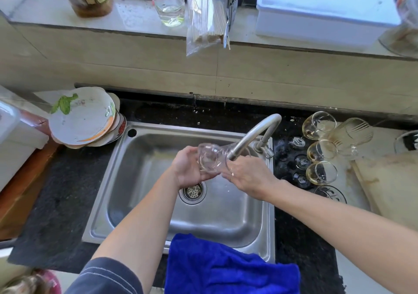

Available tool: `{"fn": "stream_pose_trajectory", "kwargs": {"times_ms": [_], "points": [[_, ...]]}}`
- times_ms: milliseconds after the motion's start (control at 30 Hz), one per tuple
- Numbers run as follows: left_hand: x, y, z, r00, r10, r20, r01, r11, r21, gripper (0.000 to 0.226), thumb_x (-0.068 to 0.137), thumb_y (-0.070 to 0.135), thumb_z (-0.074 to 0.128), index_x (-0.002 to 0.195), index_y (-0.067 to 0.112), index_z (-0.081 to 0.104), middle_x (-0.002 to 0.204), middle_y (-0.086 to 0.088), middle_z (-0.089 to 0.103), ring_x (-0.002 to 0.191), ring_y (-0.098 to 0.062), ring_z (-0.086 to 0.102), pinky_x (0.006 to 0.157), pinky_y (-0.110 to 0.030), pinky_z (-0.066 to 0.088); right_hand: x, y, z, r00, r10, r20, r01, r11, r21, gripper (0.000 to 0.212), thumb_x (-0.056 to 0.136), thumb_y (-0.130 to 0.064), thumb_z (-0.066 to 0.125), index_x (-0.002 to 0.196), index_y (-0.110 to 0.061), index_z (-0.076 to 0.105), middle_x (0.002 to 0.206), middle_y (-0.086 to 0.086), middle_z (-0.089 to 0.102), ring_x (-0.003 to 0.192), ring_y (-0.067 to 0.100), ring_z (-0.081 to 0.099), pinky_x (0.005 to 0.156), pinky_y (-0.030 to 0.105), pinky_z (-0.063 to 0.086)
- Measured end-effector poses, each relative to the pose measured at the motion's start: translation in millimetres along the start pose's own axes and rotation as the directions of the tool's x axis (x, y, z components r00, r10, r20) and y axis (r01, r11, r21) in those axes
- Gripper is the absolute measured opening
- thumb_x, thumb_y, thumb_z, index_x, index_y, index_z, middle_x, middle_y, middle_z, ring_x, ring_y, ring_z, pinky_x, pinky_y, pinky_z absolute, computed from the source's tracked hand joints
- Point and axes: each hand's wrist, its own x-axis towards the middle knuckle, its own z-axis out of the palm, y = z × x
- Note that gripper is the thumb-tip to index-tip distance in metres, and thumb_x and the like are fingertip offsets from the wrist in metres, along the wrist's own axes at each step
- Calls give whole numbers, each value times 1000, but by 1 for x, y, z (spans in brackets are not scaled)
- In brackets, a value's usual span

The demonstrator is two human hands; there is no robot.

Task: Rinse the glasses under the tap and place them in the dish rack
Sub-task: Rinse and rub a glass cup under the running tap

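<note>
Stainless steel sink (226, 214) below both hands. Clear wine glass (209, 158) lies tilted between them, at curved metal tap (255, 133) outlet. Left hand (187, 169) grips its bowl; right hand (248, 176) pinches the opposite end.

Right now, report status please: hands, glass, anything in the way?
Status: left hand and right hand hold one glass over the sink, at the tap spout. More glasses wait on counter, right. Rack not in view; nothing in the way.
</note>
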Motion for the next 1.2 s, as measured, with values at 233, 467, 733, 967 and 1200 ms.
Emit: {"fn": "stream_pose_trajectory", "kwargs": {"times_ms": [233,467,733,967,1200], "points": [[6,-25,18,982,187,18,-184,978,-102,61,86,38,58,136,3,50,137,-22,47,116,-32,50,103,-40,38,9,-22,12,966,257,-27,-243,939,244,31,94,-42,45,104,-20,64,96,6,71,90,32,65,72,41,52],[9,-20,11,985,155,-79,-154,988,15,53,80,40,64,123,8,62,124,-14,59,95,-23,61,75,-35,53,0,-10,2,996,-61,-70,60,998,-27,43,67,-9,80,105,-15,61,93,2,69,74,24,67,45,29,46],[5,-14,3,990,110,-86,-102,991,90,40,80,39,64,109,12,64,99,-10,68,83,-21,63,78,-35,50,-9,1,3,986,-164,-33,162,985,-64,36,67,-4,76,102,-10,71,102,6,70,90,27,68,50,33,51],[-3,-6,-1,994,72,-79,-57,983,175,36,85,40,59,105,10,65,88,-7,70,72,-19,65,67,-30,51,-21,1,9,973,-229,-30,225,970,-95,40,75,-5,67,115,-10,68,117,7,68,113,24,63,61,32,53],[-5,-17,5,989,77,-126,-62,991,121,55,85,63,49,102,16,70,92,-8,69,74,-22,65,67,-31,51,1,-9,1,1000,-8,-20,7,1000,-27,30,97,-36,52,102,-9,64,99,7,68,88,29,65,65,38,48]]}}
